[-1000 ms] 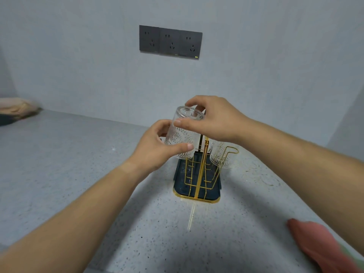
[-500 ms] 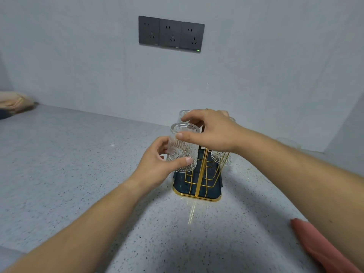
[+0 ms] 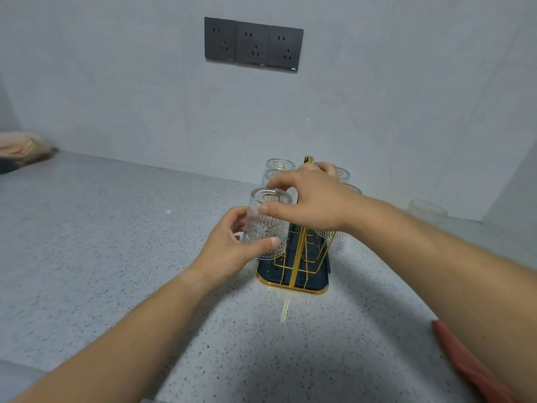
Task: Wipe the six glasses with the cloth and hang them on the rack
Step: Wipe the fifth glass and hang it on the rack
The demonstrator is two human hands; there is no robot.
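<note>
An upside-down patterned glass (image 3: 266,225) sits over the front-left prong of the gold wire rack (image 3: 296,257), which stands in a dark blue tray (image 3: 292,282). My left hand (image 3: 232,248) grips the glass's lower side; my right hand (image 3: 311,202) holds its base from above. Several more inverted glasses hang on the rack behind, such as one at the back left (image 3: 279,165) and one on the right (image 3: 343,174), partly hidden by my right hand. One glass (image 3: 427,210) stands on the counter at the far right. The pink cloth (image 3: 470,365) lies at the lower right.
The speckled grey counter (image 3: 116,242) meets a pale wall with a dark triple socket panel (image 3: 252,43). A beige bundle (image 3: 20,146) lies at the far left edge. A side wall closes in at the right.
Both hands have lowered the glass down onto the front-left of the rack. The view has tilted so the rack sits lower in the picture.
</note>
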